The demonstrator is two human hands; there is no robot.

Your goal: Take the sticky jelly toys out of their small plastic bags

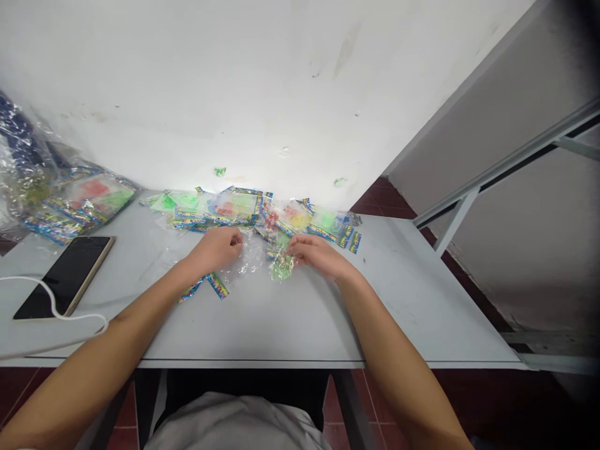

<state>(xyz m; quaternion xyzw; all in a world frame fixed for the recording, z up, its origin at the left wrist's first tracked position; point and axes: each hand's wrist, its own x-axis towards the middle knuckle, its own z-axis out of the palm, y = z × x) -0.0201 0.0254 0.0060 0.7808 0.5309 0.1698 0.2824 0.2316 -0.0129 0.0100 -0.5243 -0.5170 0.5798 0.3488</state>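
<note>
My left hand rests on the grey table with its fingers curled on a clear plastic packet. My right hand has its fingers pinched on a small clear bag of green pieces. A row of small packets with colourful header strips lies just beyond both hands, against the wall. Two loose printed strips lie beside my left wrist.
A phone with a white cable lies at the table's left. A heap of more packets in plastic sits at the far left. A white wall stands behind the table; a metal frame runs to the right.
</note>
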